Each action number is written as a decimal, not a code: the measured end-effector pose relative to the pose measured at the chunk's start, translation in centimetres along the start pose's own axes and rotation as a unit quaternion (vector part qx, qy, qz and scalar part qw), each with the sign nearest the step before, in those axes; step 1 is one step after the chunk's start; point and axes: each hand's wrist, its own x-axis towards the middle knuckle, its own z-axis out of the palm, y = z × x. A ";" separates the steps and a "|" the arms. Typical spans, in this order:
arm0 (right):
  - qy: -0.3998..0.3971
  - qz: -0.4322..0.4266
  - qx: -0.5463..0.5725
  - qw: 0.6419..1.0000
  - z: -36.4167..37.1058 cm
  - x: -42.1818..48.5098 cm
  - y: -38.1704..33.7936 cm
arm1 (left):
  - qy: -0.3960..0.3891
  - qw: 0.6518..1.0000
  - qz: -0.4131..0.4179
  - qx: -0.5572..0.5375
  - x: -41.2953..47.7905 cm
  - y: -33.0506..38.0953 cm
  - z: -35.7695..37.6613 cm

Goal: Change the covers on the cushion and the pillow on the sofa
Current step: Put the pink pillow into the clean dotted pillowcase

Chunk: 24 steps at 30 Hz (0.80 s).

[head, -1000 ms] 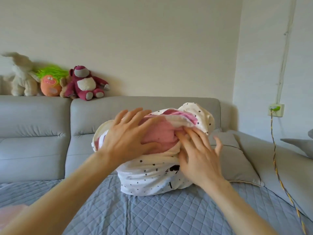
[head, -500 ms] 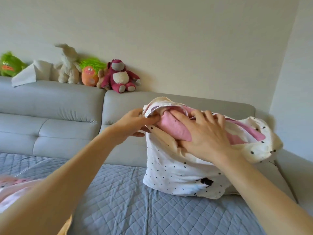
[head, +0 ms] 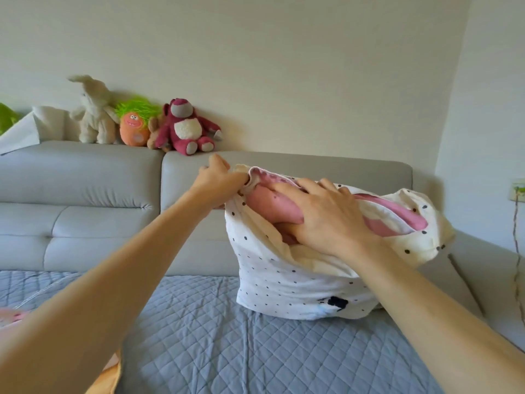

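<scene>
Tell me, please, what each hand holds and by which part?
The left hand pinches the dotted cover at its opening's corner; the right hand clasps the pink pillow by its exposed top.

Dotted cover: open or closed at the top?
Open. The cover gapes at the top, showing the pink pillow; left hand grips its edge, right hand grips the pillow.

Upper left, in a row against the wall [head: 284, 66]: a white rabbit [head: 93, 116], an orange toy [head: 134, 132] with green hair, a brown toy [head: 153, 135], a magenta bear [head: 184, 129]. Left of the rabbit lies a white cloth [head: 25, 133], then a green toy [head: 5, 118] at the edge. A quilted blue mat [head: 227, 336] covers the bottom. At right, a socket [head: 518, 191] with a hanging cable [head: 515, 251].
</scene>
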 end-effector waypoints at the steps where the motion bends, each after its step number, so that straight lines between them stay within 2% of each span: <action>1: 0.004 0.004 -0.021 1.000 0.2 -0.1 0.0 | -0.017 1.000 -0.022 0.014 -0.2 -0.4 -0.3; 3: 0.035 -0.005 -0.060 0.998 0.8 -0.2 -0.4 | -0.059 0.996 -0.046 0.044 -0.9 -0.8 -0.3; 5: 0.073 -0.037 -0.082 0.993 1.6 -0.6 -1.3 | -0.038 0.998 -0.019 0.037 -1.0 -0.8 0.0; 7: 0.085 -0.071 -0.092 0.990 2.1 -0.9 -1.6 | 0.000 1.000 -0.006 -0.015 -0.7 -0.7 0.3; 11: 0.084 -0.087 -0.090 0.989 1.9 -1.1 -1.0 | 0.011 0.985 -0.061 -0.162 -0.3 -0.7 0.8; 14: 0.052 -0.091 -0.044 0.994 1.2 -0.4 -1.6 | 0.022 0.973 -0.052 -0.225 -0.6 1.2 1.0; 16: -0.029 -0.067 -0.030 0.997 1.6 0.8 -1.9 | 0.029 0.953 -0.015 -0.302 -1.3 4.0 0.3; 18: -0.114 -0.032 -0.041 0.992 2.8 1.4 -1.7 | 0.005 0.939 0.049 -0.340 -2.5 6.0 -0.3; 21: -0.159 -0.036 -0.048 0.986 4.9 0.3 -1.2 | -0.041 0.960 0.068 -0.269 -4.1 3.8 0.0; 24: -0.149 -0.054 -0.002 0.987 6.4 -2.1 -1.4 | -0.103 0.989 0.063 -0.080 -5.7 -1.0 1.3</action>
